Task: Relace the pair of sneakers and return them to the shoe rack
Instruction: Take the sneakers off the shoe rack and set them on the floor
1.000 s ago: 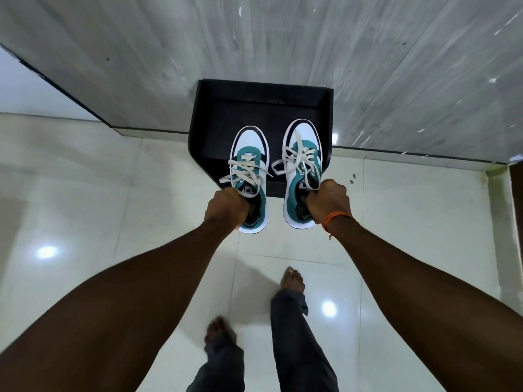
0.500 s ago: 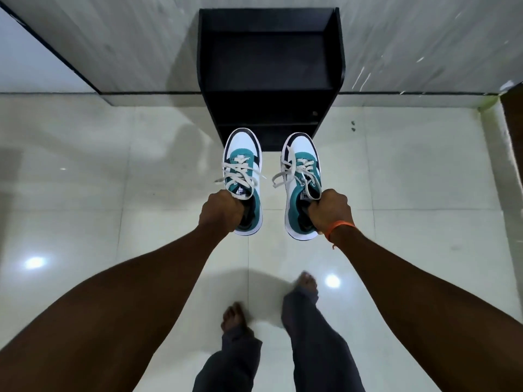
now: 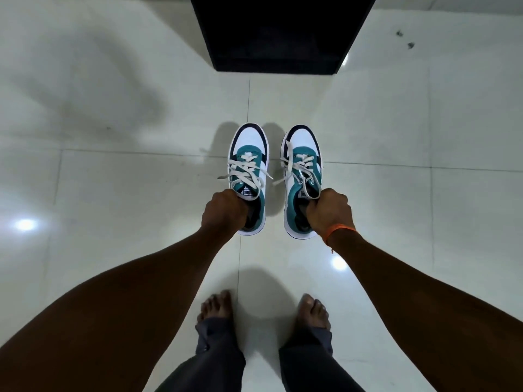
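The person stands barefoot on the glossy pale tiled floor, arms stretched forward and down, a shoe in each fist. The left hand is clenched around the collar of the left white, teal and navy lace-up sneaker, fingers tucked down into the shoe's opening beside the tongue. The right hand, with a thin orange thread band at the wrist, grips the right white, teal and navy lace-up sneaker the same way, knuckles up and fingers curled inside its mouth.

Both sneakers point toes forward, side by side but apart, held above the floor with their shadows falling on the tiles just beyond the toes. Each is laced with cream flat laces crossing up the front; loose ends and loops spill off to the sides.

Ahead of the toes, well apart from them, is the black box-shaped shoe rack, its top cut off by the frame. What shows of its shelf is dark and I cannot tell what, if anything, is in it. The sneakers are outside it.

Two bare feet and dark grey trouser cuffs sit below the arms.
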